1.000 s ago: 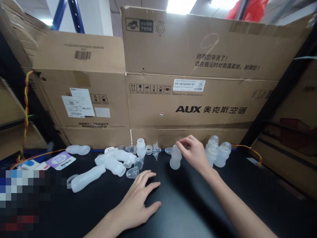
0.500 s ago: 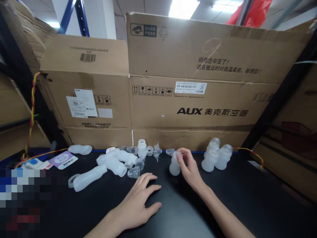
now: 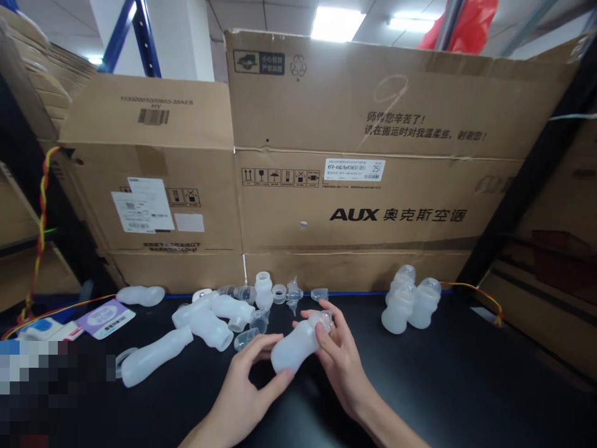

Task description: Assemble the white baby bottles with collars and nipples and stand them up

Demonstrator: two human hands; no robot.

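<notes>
A translucent baby bottle (image 3: 295,350) is tilted above the black table, its clear-capped end pointing up and to the right. The fingers and thumb of my right hand (image 3: 342,361) are closed around that capped end. At the base, my left hand (image 3: 249,382) grips with thumb below and fingers along the far side. Just beyond my left fingers lies a clear dome cap (image 3: 245,339). Behind my right hand another clear cap (image 3: 319,294) rests near the cardboard. An open bottle (image 3: 263,291) stands upright beside a screw ring (image 3: 278,294) and clear nipples (image 3: 293,295).
Several loose bottles (image 3: 158,356) lie to the left, beside a purple card (image 3: 105,318). Three capped bottles (image 3: 400,309) stand at the right. A tall cardboard sheet (image 3: 289,199) walls off the back, with a yellow-red wire (image 3: 471,288) along its foot.
The bottle under my right hand has come up off the table, tilted and moved nearer to me. My left hand, spread and holding nothing before, now grips its base. The view has shifted slightly.
</notes>
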